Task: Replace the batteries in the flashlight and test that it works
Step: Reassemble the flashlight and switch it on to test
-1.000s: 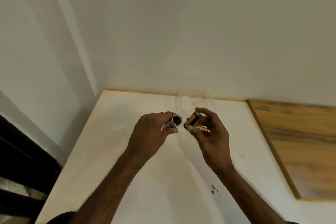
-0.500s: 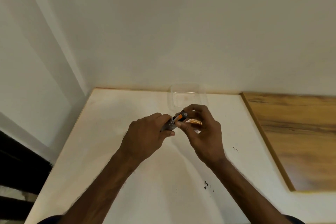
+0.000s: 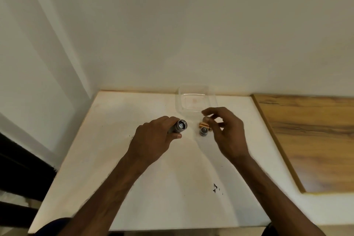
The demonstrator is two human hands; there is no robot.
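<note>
My left hand is closed around the grey metal flashlight body, holding it just above the white table. Its open end faces me, and a metal battery tip shows inside the tube. My right hand hovers to the right with its fingers apart and nothing in them. Just under its thumb lie orange batteries and the small round grey end cap, both on the table. The hand hides part of the batteries.
A clear plastic container stands against the wall behind the hands. A wooden board covers the table's right side. Small black marks dot the table near my right forearm. The table's left edge drops off to a dark area.
The black-and-orange battery went from my right fingers into the flashlight tube. My right hand then let go and drew back to the right, over the loose batteries and cap.
</note>
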